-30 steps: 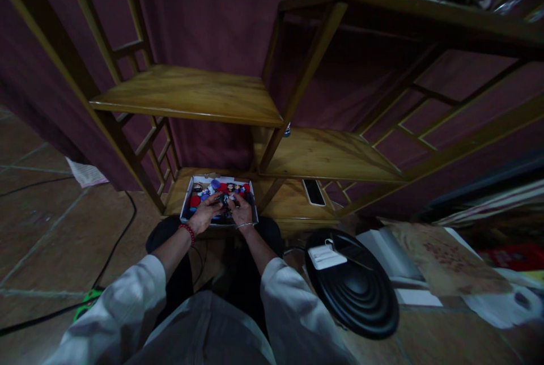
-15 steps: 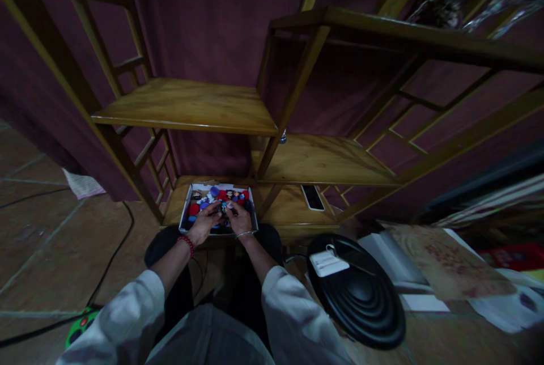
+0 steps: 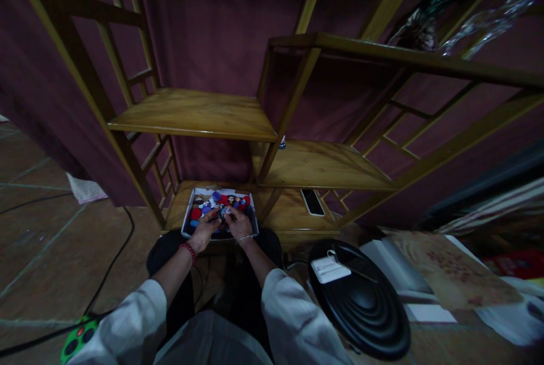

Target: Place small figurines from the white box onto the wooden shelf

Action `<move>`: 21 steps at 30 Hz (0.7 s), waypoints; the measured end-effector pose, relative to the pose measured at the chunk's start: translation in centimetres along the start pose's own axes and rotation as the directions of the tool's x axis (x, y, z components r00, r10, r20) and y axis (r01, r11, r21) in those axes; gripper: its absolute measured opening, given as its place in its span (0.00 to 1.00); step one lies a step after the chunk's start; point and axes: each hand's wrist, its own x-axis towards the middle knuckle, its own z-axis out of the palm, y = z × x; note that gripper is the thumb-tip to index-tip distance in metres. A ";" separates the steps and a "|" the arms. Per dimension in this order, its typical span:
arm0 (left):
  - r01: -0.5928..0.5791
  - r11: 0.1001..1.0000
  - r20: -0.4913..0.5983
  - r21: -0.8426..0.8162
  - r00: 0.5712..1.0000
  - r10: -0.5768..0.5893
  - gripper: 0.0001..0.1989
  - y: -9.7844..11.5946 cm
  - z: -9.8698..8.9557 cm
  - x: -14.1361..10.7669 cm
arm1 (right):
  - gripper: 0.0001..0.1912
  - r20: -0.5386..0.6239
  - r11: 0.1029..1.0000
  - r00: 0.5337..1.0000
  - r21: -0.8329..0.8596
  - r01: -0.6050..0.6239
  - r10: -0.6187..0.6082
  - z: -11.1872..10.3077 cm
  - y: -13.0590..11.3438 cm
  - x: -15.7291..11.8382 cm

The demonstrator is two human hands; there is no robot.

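Observation:
A shallow white box (image 3: 185,222) full of small toy figurines with red, blue, purple and dark parts lies on the lowest shelf in front of me. Both my hands are inside its near half. Fingers of my left hand (image 3: 205,230) and my right hand (image 3: 241,224) come together around a small blue-and-white figurine (image 3: 225,213). The right fingers pinch it, while the left fingertips curl close against its other side. Its finer details are too small to make out. My hands hide some of the figurines below.
A wooden shelf unit (image 3: 195,114) rises ahead. A small figurine (image 3: 283,142) stands by its middle post, and a phone (image 3: 313,203) lies on the lowest shelf. Right of my knees sits a black ridged base (image 3: 361,314) carrying a white device (image 3: 330,268). Cables and a green power strip (image 3: 80,338) are at left.
The view has shifted slightly, so shelf and box appear a little lower. My hands stay together over the box, with the small figurine still at the fingertips.

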 end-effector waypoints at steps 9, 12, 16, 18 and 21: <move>-0.024 0.999 -0.044 0.039 0.999 0.026 0.22 -0.1 -0.7 -0.2 | 0.14 0.039 1.000 0.999 -0.021 0.021 -0.020 0.3 -0.6 0.1; 0.000 0.998 -0.067 0.059 0.998 0.004 0.22 0.2 -0.7 -0.2 | 0.13 0.030 1.000 0.999 -0.002 0.028 -0.027 0.6 -0.4 0.1; 0.011 0.998 -0.026 0.063 1.000 -0.009 0.20 1.0 0.1 0.1 | 0.13 -0.011 0.998 1.000 0.066 0.021 -0.020 0.7 0.2 0.5; 0.018 0.998 -0.009 0.052 1.000 -0.018 0.19 1.4 0.6 0.2 | 0.14 -0.022 0.996 1.000 0.083 0.022 -0.020 0.5 0.4 0.8; 0.032 0.999 0.008 0.022 0.999 -0.033 0.18 1.7 1.1 0.1 | 0.14 -0.025 0.997 1.000 0.082 0.012 -0.010 0.2 0.6 1.0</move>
